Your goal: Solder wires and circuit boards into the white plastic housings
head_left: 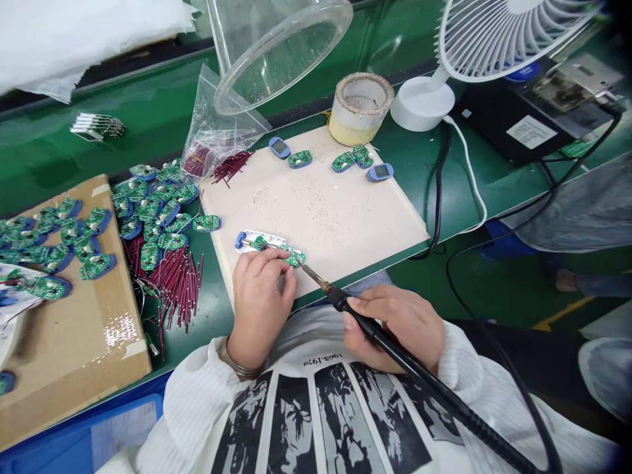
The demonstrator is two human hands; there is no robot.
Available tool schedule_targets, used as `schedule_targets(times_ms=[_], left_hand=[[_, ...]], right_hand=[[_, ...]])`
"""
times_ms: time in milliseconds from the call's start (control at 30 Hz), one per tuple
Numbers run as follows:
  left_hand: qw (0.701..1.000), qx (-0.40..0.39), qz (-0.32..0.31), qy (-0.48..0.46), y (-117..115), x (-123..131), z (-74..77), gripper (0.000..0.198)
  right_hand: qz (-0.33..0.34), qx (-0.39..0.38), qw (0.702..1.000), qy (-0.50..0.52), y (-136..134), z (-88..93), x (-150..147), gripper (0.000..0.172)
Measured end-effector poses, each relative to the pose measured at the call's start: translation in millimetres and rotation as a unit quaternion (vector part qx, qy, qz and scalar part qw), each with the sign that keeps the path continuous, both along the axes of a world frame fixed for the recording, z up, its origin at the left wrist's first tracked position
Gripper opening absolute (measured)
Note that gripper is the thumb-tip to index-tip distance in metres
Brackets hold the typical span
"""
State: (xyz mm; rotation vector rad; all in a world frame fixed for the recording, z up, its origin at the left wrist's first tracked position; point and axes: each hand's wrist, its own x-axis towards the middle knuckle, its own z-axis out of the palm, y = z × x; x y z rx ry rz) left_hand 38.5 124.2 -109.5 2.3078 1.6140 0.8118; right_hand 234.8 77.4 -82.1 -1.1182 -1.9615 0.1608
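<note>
My right hand [395, 326] is wrapped round the black handle of a soldering iron [363, 321]. The iron's metal tip reaches the right end of a small green circuit board [295, 255]. Bent over that board, my left hand [264, 289] has its thumb and fingertips closed at the near edge; any wire between them is too small to make out. Behind the fingers lies a white casing [266, 237] with a blue end [240, 239] and a small metal cylinder, partly covered by my hand. All this sits on a beige sheet [345, 243].
Dark red wires [180, 286] and piled circuit boards [151, 204] lie left, beside a cardboard sheet [83, 342] bearing more boards. At the back stand a tape roll [358, 122], a clear funnel-shaped hood [281, 59] and a white fan [424, 102]. A black cable [461, 289] hangs right.
</note>
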Motion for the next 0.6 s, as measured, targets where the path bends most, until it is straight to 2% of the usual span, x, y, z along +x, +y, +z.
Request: schedule_targets(times_ms=[300, 467, 533, 600], left_hand=[[1.000, 0.000, 0.004, 0.002, 0.0, 1.0, 0.2, 0.011], [1.000, 0.014, -0.009, 0.007, -4.0, -4.1, 2.3, 0.007], [0.999, 0.046, 0.022, 0.018, -10.2, -9.1, 5.0, 0.020], [0.994, 0.066, 0.067, 0.060, -18.6, -13.9, 7.7, 0.044]], right_hand=[[0.006, 0.007, 1.000, 0.000, -0.4, 0.4, 2.7, 0.016], [0.008, -0.071, 0.997, 0.013, 12.3, -1.1, 10.0, 0.020], [0.010, -0.075, 0.997, 0.031, 20.1, -1.0, 11.5, 0.023], [0.011, -0.052, 0.998, 0.042, 26.7, -0.1, 11.8, 0.022]])
